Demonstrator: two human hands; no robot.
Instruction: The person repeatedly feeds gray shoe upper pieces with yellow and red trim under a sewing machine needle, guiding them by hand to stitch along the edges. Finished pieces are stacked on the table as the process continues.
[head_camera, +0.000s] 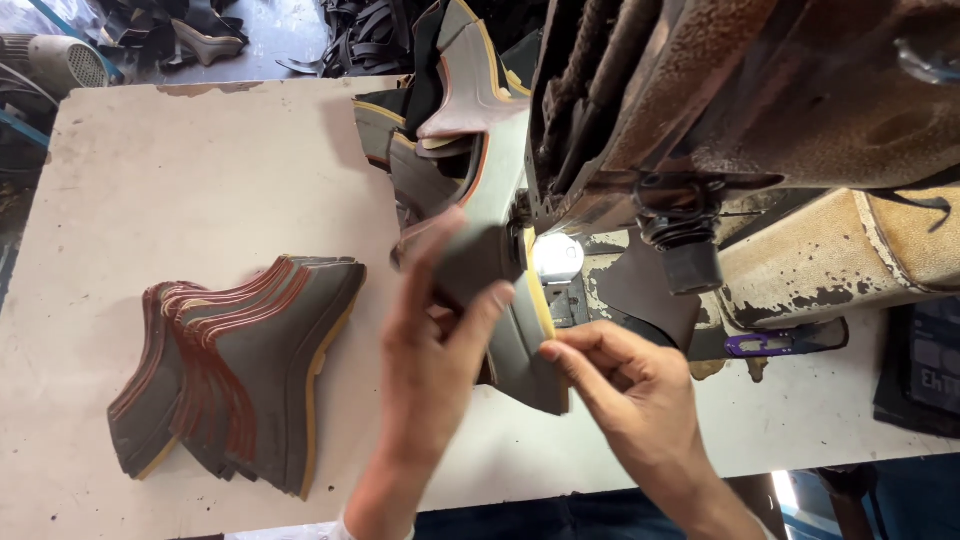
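1. Left hand (432, 330): spread flat, fingers pointing toward twelve o'clock, pressing on the grey curved leather shoe-upper piece with a yellow edge trim (520, 345). The hand holds nothing closed; it pins the piece to the machine bed.
2. Right hand (625, 385): thumb and forefinger pinched on the near end of the yellow trim, at about four o'clock from the small bright lamp (557, 255) over the needle area.
3. The piece lies across the front of the worn, rust-flecked industrial sewing machine (740, 110), running from the lamp toward six o'clock; its far end lies close by the presser area.
4. Judged good practice: keep the flat hand steering the curve while the pinching hand only tensions the trim, so the edge feeds evenly and does not pucker.
5. Keep both sets of fingertips clear of the needle, which sits just at one o'clock from the left fingertips; whether it is down cannot be told.
6. At nine o'clock on the pale table (200, 170), a fanned stack of similar grey pieces with red-brown and yellow edges (240, 375) lies well apart from the hands.
7. More pieces are piled (450, 110) at twelve o'clock; purple-handled thread snips (765, 344) rest at three o'clock.
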